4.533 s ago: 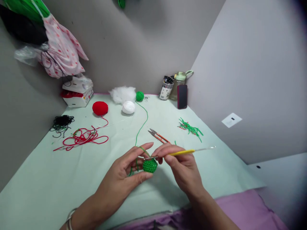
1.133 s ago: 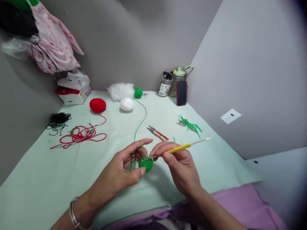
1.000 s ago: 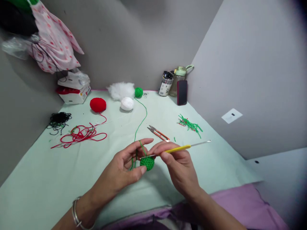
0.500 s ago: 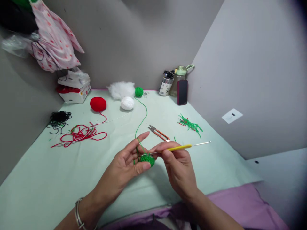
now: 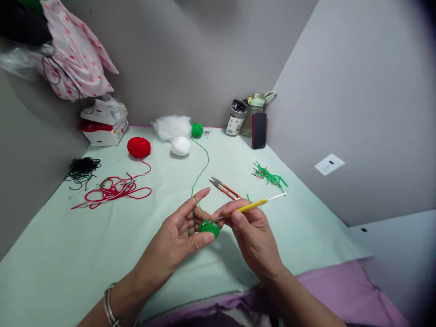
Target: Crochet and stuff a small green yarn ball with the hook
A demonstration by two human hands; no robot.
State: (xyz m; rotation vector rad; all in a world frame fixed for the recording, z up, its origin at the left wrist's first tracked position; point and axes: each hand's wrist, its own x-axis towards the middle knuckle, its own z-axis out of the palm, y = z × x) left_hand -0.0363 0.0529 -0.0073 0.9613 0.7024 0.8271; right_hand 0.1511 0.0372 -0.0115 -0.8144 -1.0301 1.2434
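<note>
My left hand [image 5: 180, 231] pinches a small green crochet piece [image 5: 209, 228] between thumb and fingers, its index finger stretched out with green yarn [image 5: 200, 176] running over it. That strand trails back across the table to a green yarn ball [image 5: 196, 130]. My right hand [image 5: 254, 234] grips a yellow-handled crochet hook [image 5: 252, 205] like a pen; one metal end lies at the top edge of the green piece, the other points off to the right. Just beyond my hands lie orange-handled thread snips [image 5: 225, 188], blades to the left.
On the left are a red yarn ball [image 5: 139, 147], tangled red yarn [image 5: 116, 190], black yarn [image 5: 83, 170] and a box [image 5: 105, 129]. White stuffing [image 5: 172, 127] and a white ball [image 5: 180, 146] sit behind. To the right are green scraps [image 5: 270, 176], a phone [image 5: 259, 131] and a bottle [image 5: 254, 113].
The crochet hook has tilted more steeply, its free right end moving left and up, while its working tip has dipped against the green piece. My left hand keeps nearly the same place.
</note>
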